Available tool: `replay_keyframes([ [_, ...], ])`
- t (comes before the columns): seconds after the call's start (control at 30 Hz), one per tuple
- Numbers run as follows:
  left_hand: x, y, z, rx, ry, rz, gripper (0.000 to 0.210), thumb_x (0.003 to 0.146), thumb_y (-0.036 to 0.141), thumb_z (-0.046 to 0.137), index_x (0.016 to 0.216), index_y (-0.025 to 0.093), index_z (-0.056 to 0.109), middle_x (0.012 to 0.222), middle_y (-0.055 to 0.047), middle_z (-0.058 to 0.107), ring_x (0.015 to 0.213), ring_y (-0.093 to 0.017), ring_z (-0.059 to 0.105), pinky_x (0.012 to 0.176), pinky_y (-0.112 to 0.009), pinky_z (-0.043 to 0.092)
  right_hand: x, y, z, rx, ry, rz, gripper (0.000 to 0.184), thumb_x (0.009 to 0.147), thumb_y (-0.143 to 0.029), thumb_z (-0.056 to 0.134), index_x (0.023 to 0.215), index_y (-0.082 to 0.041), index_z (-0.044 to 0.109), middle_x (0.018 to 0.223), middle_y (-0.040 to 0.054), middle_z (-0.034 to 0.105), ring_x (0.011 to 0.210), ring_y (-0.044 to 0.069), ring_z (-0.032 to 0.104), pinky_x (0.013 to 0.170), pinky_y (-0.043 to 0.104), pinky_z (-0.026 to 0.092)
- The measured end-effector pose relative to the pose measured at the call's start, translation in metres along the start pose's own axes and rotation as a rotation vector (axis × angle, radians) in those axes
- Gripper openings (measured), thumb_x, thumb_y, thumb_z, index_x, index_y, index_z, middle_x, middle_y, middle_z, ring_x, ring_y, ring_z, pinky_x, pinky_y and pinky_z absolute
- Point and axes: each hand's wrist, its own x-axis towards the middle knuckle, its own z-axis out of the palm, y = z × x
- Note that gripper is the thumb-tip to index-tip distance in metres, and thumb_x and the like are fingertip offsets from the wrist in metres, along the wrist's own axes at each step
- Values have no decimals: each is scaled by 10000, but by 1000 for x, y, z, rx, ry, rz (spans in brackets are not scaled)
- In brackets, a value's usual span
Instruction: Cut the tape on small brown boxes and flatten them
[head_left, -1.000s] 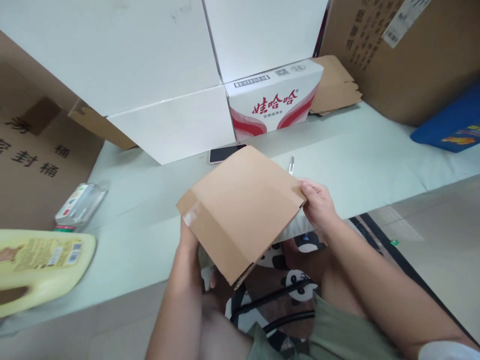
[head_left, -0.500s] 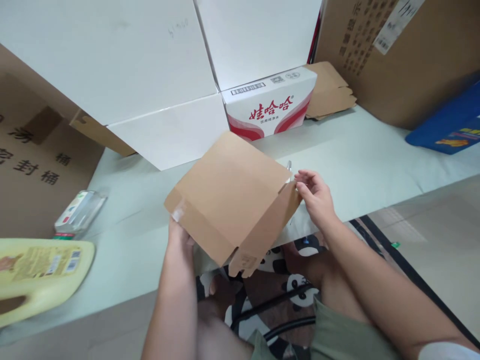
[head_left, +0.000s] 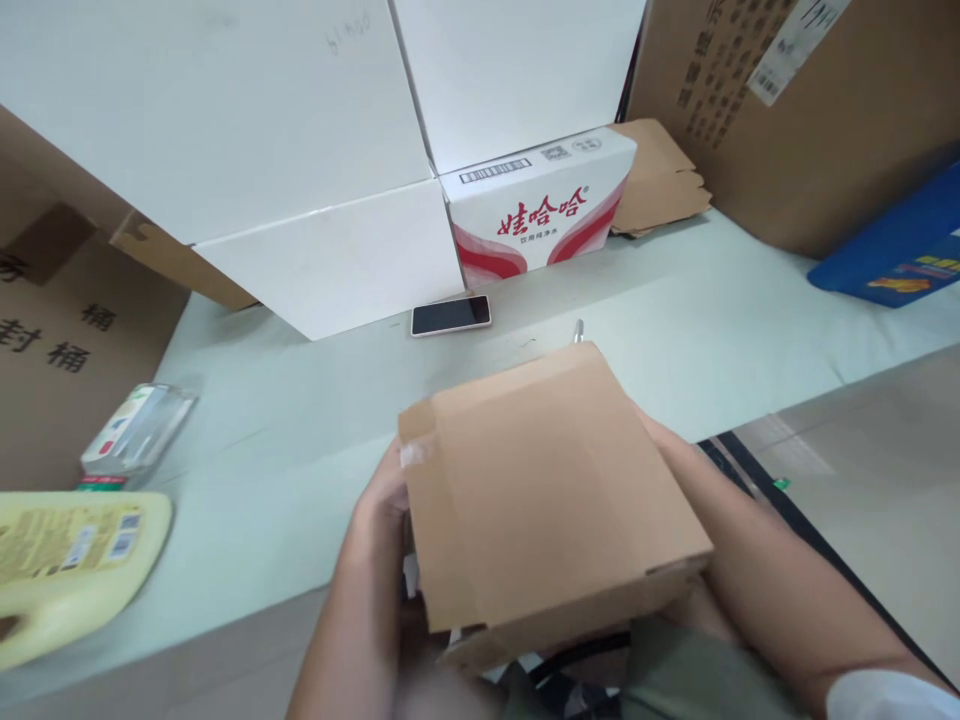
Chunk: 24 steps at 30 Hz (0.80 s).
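A brown cardboard box (head_left: 562, 490) is tilted in front of me over the table's near edge, with loose flaps on the side toward me. A piece of clear tape (head_left: 417, 452) shows on its left panel. My left hand (head_left: 386, 490) grips the box's left side, its fingertips hidden behind the panel. The right forearm runs up along the box's right side, and my right hand (head_left: 654, 432) is mostly hidden behind it, so its fingers do not show. Beyond the box's far edge lies a small clear-and-metal object (head_left: 578, 331), too small to name.
A phone (head_left: 451, 316) lies on the pale green table (head_left: 262, 480) by the white boxes (head_left: 330, 260). A red-and-white carton (head_left: 544, 215) stands at the back. To the left are a clear plastic pack (head_left: 139, 430) and a yellow bottle (head_left: 82, 570); a blue container (head_left: 892, 260) stands right.
The cardboard box has turned and come nearer to me, uncovering the phone. My right hand has gone from the box's right corner to behind its right side.
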Motion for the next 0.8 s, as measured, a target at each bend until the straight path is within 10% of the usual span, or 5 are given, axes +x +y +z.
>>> replay_keyframes([
  [0.37,13,-6,5,-171,-256,-127,470,688,497,870,998,176,723,872,-111,789,882,-329,779,749,-412,627,-6,-9,-5,320,159,276,349,581,-324,854,549,-196,532,506,-44,507,454,77,413,465,252,334],
  [0.63,34,-4,1,-356,63,158,218,833,242,758,1046,227,713,989,-33,804,861,-198,765,801,-311,630,8,5,-24,637,-56,208,553,782,-755,586,922,-227,672,752,33,719,715,212,696,696,361,554],
  [0.8,46,2,-5,-538,267,285,143,918,220,652,1055,239,688,976,-9,788,877,-146,735,852,-272,599,0,10,6,529,-203,90,659,604,-800,753,931,-238,644,806,22,713,706,181,672,632,311,541],
])
